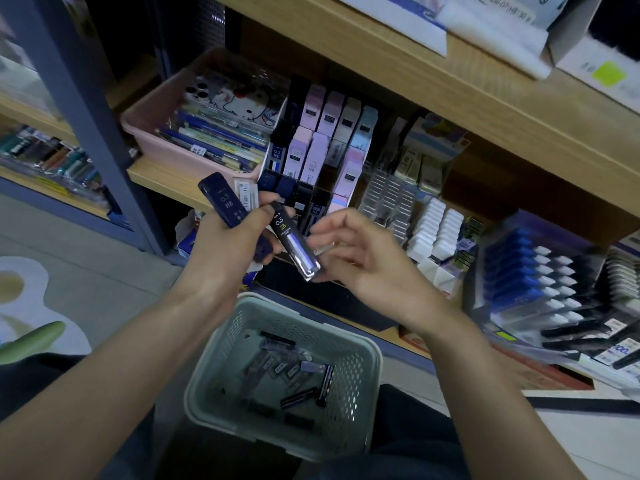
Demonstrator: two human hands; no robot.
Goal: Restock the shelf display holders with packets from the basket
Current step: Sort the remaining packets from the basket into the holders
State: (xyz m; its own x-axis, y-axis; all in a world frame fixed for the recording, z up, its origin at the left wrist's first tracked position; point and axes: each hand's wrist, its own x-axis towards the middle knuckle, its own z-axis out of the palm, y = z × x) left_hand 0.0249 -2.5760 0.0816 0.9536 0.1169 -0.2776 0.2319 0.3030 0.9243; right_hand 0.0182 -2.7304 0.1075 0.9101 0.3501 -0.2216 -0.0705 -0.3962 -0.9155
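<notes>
Above the grey-green basket [350,375], both forearms reach forward from the lower corners and meet in front of the shelf [485,112]. The left hand [232,244] is turned palm-inward with its fingers curled, grasping several packets at once. A dark blue packet [223,200] marked 0.5 HB sticks up and to the left out of the fist, with a clear packet [246,194] just beside it. A black packet [294,244] marked 0.5 2B is pinched at its upper end under the thumb and slants down to the right.

The right hand [363,258] is released, with its wrist bent slightly, its fingers loosely curved and its thumb apart. It cups around the lower end of the black packet without closing on it. Whether the fingertips touch the packet cannot be told.

More dark packets [301,393] lie scattered on the basket floor, between the person's legs. Behind the hands, the tiered display holder [322,147] on the shelf holds rows of upright pastel and dark packets, with a pink tray [152,123] beside it.
</notes>
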